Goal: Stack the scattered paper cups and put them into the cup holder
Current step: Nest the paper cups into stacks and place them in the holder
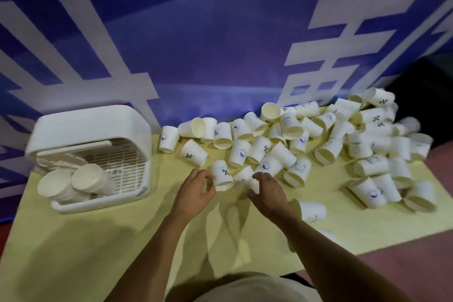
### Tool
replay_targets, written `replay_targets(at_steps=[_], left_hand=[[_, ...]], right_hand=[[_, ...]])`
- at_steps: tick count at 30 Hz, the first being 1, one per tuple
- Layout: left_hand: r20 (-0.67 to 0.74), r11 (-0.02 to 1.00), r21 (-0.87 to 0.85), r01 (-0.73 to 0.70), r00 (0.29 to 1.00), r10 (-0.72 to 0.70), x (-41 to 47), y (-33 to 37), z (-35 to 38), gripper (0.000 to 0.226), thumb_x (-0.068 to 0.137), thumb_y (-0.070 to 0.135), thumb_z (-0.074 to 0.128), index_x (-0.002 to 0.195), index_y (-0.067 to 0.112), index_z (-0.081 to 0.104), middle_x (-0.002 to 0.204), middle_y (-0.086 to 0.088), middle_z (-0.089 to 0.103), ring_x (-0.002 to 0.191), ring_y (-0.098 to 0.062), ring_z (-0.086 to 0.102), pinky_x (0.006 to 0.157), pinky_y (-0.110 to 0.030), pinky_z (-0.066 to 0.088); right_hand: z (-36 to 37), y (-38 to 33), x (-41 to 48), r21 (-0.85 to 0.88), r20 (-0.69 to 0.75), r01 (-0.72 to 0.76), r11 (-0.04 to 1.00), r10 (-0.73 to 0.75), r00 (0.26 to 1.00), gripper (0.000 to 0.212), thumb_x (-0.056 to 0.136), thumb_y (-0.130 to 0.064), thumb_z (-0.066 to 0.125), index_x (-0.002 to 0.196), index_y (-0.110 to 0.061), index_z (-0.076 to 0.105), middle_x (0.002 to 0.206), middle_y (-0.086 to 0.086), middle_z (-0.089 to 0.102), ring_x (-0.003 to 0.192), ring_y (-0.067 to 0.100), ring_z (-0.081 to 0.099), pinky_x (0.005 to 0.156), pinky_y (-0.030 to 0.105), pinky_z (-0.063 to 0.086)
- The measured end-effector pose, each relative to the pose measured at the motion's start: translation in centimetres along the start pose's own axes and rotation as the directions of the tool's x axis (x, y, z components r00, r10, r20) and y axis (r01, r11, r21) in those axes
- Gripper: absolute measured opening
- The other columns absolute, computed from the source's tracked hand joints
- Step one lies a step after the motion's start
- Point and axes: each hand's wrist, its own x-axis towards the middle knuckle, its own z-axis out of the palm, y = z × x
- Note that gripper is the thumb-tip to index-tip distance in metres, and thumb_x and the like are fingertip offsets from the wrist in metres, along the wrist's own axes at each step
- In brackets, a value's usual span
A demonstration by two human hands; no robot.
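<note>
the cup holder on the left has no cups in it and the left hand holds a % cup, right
No: the head view shows stacks of cups lying in the cup holder. The left hand does hold the % cup.

Bench (98,240) under pale yellow sheet, blue banner (208,44) with large white characters along far edge, reddish-brown surface (404,257) past right edge.

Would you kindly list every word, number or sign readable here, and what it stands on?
"%": cup held by the left hand; also several cups in the pile.
Banner: big white characters, cut off, unreadable.
Small blue prints on other cups: too blurred.
</note>
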Motion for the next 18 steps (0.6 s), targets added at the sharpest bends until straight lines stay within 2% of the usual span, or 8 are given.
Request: replay_targets(at_steps=[6, 10, 15, 18], left_hand=[[0.123, 1.0, -0.022, -0.022, 0.992, 0.024, 1.6, 7.5, 9.0, 0.029, 0.083, 0.03, 0.07, 0.11, 0.024, 0.062, 0.11, 0.01, 0.054, 0.092, -0.01, 0.061, 0.087, -0.036, 0.052], [0.188, 1.0, -0.022, -0.009, 0.982, 0.013, 2.3, 11.5, 13.3, 0.03, 0.086, 0.034, 0.069, 0.113, 0.026, 0.06, 0.113, 0.01, 0.051, 0.101, -0.008, 0.058, 0.088, -0.032, 0.05], [0.308, 1.0, 0.005, 0.0, 0.951, -0.002, 1.9, 14.3, 17.1, 0.04, 0.085, 0.042, 0.071, 0.121, 0.03, 0.058, 0.119, 0.015, 0.051, 0.107, -0.006, 0.057, 0.089, -0.025, 0.046], [0.389, 1.0, 0.014, 0.008, 0.921, -0.013, 1.9, 15.4, 18.9, 0.055, 0.079, 0.048, 0.074, 0.128, 0.03, 0.054, 0.122, 0.017, 0.048, 0.112, -0.005, 0.054, 0.093, -0.023, 0.044]], right_hand=[[-5.0, 10.0, 1.1, -0.008, 0.03, -0.046, 0.999, 0.046, 0.998, 0.047, 0.086, -0.036, 0.063, 0.128, -0.016, 0.055, 0.126, 0.007, 0.058, 0.113, 0.027, 0.055, 0.094, 0.038, 0.047], [-7.8, 15.1, 1.3, -0.013, 0.051, -0.054, 0.998, 0.054, 0.997, 0.048, 0.084, -0.033, 0.063, 0.127, -0.014, 0.055, 0.123, 0.008, 0.058, 0.11, 0.029, 0.055, 0.091, 0.039, 0.047], [-9.2, 18.9, 0.4, 0.029, 0.129, -0.062, 0.998, 0.058, 0.99, 0.048, 0.077, -0.031, 0.058, 0.122, -0.015, 0.058, 0.116, 0.008, 0.059, 0.102, 0.029, 0.057, 0.088, 0.039, 0.048], [-9.0, 20.7, -0.1, 0.058, 0.133, -0.069, 0.996, 0.061, 0.989, 0.045, 0.079, -0.03, 0.061, 0.122, -0.016, 0.058, 0.116, 0.007, 0.058, 0.101, 0.028, 0.058, 0.088, 0.038, 0.047]])
